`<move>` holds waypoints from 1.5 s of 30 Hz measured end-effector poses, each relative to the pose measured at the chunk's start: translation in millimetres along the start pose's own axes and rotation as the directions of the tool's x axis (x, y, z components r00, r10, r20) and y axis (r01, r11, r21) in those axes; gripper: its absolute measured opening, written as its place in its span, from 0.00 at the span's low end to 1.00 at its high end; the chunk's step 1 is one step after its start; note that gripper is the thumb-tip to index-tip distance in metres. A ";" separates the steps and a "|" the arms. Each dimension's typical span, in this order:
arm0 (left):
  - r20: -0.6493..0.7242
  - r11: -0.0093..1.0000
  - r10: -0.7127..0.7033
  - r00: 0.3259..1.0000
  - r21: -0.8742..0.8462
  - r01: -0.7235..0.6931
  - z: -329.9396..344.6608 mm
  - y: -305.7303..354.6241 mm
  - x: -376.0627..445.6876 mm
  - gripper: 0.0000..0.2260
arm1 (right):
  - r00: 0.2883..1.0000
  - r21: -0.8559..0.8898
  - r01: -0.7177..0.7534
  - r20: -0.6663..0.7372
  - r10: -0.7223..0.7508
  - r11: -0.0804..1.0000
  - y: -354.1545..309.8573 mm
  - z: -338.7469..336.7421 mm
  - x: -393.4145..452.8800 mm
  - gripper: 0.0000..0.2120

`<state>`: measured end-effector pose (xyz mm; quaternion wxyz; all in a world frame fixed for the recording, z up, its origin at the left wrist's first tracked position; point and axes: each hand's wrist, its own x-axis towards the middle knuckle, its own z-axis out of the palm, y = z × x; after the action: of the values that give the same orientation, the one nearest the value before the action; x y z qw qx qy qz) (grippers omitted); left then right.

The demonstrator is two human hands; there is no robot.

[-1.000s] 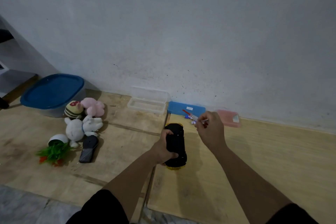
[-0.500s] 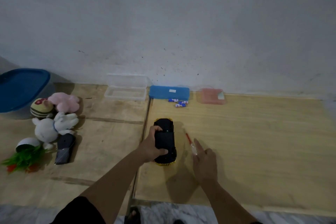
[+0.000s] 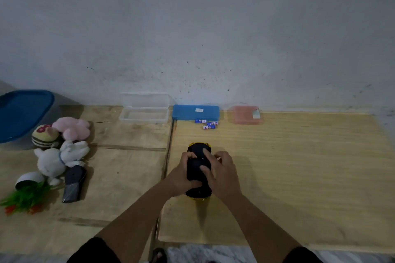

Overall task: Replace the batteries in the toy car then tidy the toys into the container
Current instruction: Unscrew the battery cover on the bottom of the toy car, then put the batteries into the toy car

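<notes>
The toy car [image 3: 198, 170] is found inverted on the right-hand wooden board [image 3: 299, 166], close to the seam with the left board, its black underside turned up and a yellow body edge showing at both ends. Its long axis is laid fore-and-aft, running from the person toward the wall. It is clasped from the left flank by the left hand [image 3: 181, 177], fingers curled over the chassis; the right hand [image 3: 222, 174] is laid on it from the right, fingers spread loosely, two fingertips [image 3: 205, 151] pressed on the underside, nothing else seen to be held in it. The battery cover is judged to be under those fingertips (no seam or screw can be resolved in the dark plastic). Three small batteries [image 3: 208, 124] are lying loose just in front of the blue case [image 3: 195, 112], straight ahead of the car along its long axis, well apart from both hands; the right hand is judged marginally nearer to them. A clear open box [image 3: 144, 114] and a pink box [image 3: 245, 115] are set against the wall on either side. The soft toys [image 3: 62, 145] and the blue-lidded container [image 3: 23, 113] are noted far left, untouched
</notes>
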<state>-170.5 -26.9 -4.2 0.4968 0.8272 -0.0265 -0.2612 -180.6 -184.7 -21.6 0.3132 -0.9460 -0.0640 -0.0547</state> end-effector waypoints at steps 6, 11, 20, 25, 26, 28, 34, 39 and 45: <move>-0.018 1.000 0.011 1.000 -0.018 -0.011 2.3 4.3 0.0 0.37 | 0.999 0.112 -0.040 -0.004 0.041 0.993 -3.2 -0.7 6.8 0.13; 0.011 0.999 0.004 1.000 -0.052 -0.003 11.2 9.7 3.3 0.41 | 0.993 0.235 -0.110 0.062 0.098 0.966 -2.1 -14.2 9.2 0.09; 0.017 0.993 -0.050 0.999 -0.106 0.052 19.7 12.7 17.6 0.42 | 0.890 0.006 -0.451 0.071 0.450 0.892 75.1 -52.4 -10.6 0.16; 0.025 0.991 -0.090 0.996 -0.097 0.092 24.4 7.8 15.9 0.42 | 0.912 -0.127 -0.383 0.106 0.396 0.915 91.0 -44.2 -24.0 0.13; 0.024 0.990 -0.099 0.995 -0.097 0.101 24.5 7.3 15.5 0.42 | 0.921 -0.147 -0.357 0.107 0.373 0.923 93.0 -41.1 -25.1 0.14; 0.022 0.989 -0.107 0.994 -0.099 0.109 24.3 6.9 14.5 0.42 | 0.935 -0.174 -0.326 0.087 0.344 0.929 95.0 -37.0 -26.3 0.15; -0.001 0.985 -0.086 0.996 -0.150 0.085 26.3 9.7 10.8 0.41 | 0.974 0.173 -0.226 0.009 0.228 0.959 61.0 -35.4 -11.1 0.17; -0.091 0.958 -0.035 0.995 -0.288 0.008 31.4 21.7 3.0 0.41 | 0.944 0.533 -0.300 0.285 0.166 0.792 18.2 -34.4 1.6 0.21; -0.019 0.961 -0.033 0.999 -0.276 0.027 5.7 26.6 -12.9 0.41 | 0.898 0.581 -0.333 0.436 0.061 0.743 8.9 -50.7 12.7 0.20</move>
<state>-178.5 -41.0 21.3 0.6035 0.7533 0.0287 -0.2599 -169.9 -221.1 15.5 0.6021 -0.7736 -0.0374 0.1938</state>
